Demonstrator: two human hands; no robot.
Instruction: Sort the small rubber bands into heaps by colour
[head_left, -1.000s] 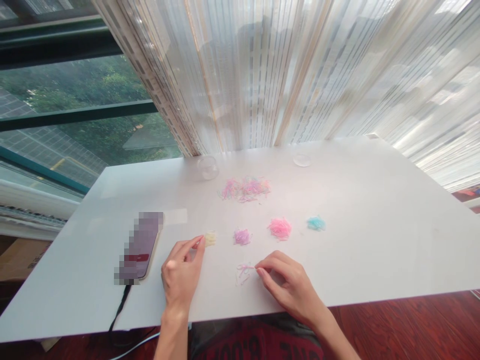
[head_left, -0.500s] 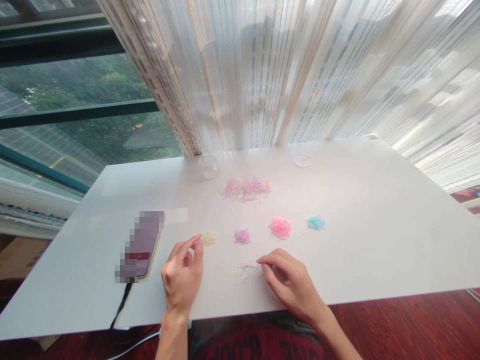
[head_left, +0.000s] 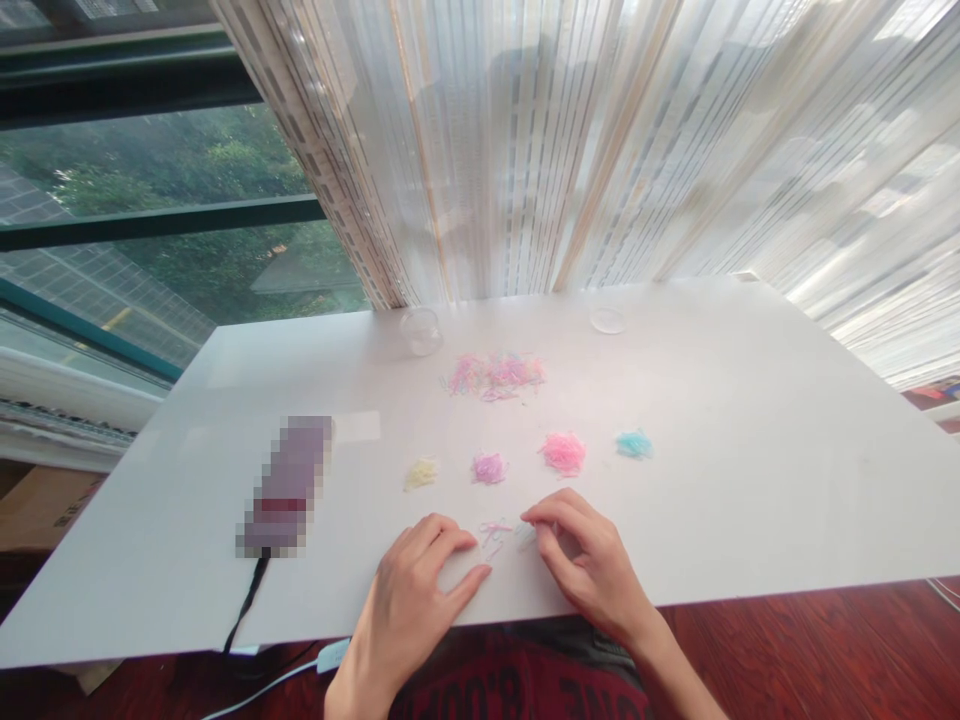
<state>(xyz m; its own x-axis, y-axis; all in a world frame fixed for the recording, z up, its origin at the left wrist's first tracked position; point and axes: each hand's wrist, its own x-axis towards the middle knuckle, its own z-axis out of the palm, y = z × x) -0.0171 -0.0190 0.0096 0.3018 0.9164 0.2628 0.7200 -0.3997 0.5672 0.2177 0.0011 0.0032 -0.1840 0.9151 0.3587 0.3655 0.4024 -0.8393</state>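
A small loose group of thin pastel elastic bands point(head_left: 495, 532) lies near the front of the table, between my hands. My left hand point(head_left: 431, 575) is just left of it, thumb and forefinger apart and nothing between them. On the other side, my right hand point(head_left: 585, 550) has its thumb and forefinger drawn together at a pale bluish band point(head_left: 524, 530); the fingertips partly hide it. Beyond the hands lie sorted piles: yellow bands point(head_left: 421, 473), purple bands point(head_left: 489, 468), pink bands point(head_left: 563, 454) and blue bands point(head_left: 634, 444).
A mixed heap of bands point(head_left: 499, 375) lies farther back on the white table point(head_left: 750, 450). Behind it stand a clear round container point(head_left: 421, 332) and a clear lid point(head_left: 607, 320). At left is a blurred-out phone point(head_left: 289, 485) with a black cable. A striped curtain hangs along the back edge.
My left hand has moved from beside the yellow pile, right and toward me, to the loose bands, and its pinched fingers have parted. My right hand has stayed nearly in place.
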